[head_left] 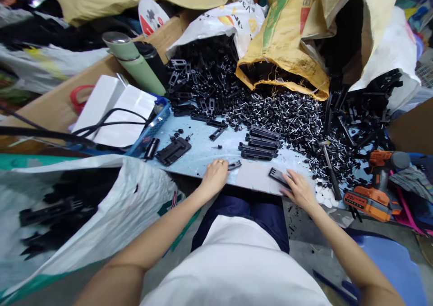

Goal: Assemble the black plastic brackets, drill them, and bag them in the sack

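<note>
At the front edge of the blue worktop, my left hand [215, 175] closes on one end of a small black slotted plastic piece [234, 165]. My right hand [300, 189] grips a longer flat black plastic part [278, 176] with slots at its far end; the fingers cover its near end. Between the hands lies a bare light grey board [253, 176]. Just beyond it, several long black plastic parts [259, 152] rest side by side. To the left sits a wider black part [173, 151] with small loose bits around it.
A heap of black-headed pins [280, 116] and a pile of black slotted pieces [203, 78] spread behind. A hammer [330, 171] and an orange cordless drill [375, 184] lie on the right. Left are a blue basket [144, 139], a green flask [135, 62] and an open white sack [131, 207].
</note>
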{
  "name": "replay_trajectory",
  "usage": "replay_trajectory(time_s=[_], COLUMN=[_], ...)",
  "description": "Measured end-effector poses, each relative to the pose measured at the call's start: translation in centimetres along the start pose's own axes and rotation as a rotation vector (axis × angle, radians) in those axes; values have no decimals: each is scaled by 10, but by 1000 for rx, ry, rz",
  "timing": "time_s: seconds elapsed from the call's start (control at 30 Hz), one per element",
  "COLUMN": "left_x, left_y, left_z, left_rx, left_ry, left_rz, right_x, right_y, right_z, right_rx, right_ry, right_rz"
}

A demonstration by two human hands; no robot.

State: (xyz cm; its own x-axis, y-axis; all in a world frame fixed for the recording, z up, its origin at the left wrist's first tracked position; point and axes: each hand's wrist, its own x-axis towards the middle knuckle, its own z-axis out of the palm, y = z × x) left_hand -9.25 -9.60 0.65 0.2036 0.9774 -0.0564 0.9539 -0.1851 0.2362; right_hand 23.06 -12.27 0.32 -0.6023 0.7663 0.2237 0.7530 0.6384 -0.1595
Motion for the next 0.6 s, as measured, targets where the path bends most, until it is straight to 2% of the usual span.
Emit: replay_trajectory(time_s=[0.07,0.13,0.23,0.33,0.4,0.47,0.6], left_x=[0,4,8,8,8,9,9], left_y=[10,21,37,53,61,67,73], left_z=[9,15,16,10,5,2,2], left_rx=[-77,-249,-584,-815,-905,-952,-913], left_ry=[16,91,217,260,231,187,251], left_rz=[19,48,133,135,109,104,162], right_x=[17,37,63,78,84,86,84], right_y=[-9,-20,-36,-49,-54,-57,-53], right_z=[9,16,22,21,19,17,8], right_rx=[81,286,782,1212,1353,1413,1311], right_ry=[-29,-13,14,-59,-53,7,55], right_rz=[147,275,525,725,765,749,620])
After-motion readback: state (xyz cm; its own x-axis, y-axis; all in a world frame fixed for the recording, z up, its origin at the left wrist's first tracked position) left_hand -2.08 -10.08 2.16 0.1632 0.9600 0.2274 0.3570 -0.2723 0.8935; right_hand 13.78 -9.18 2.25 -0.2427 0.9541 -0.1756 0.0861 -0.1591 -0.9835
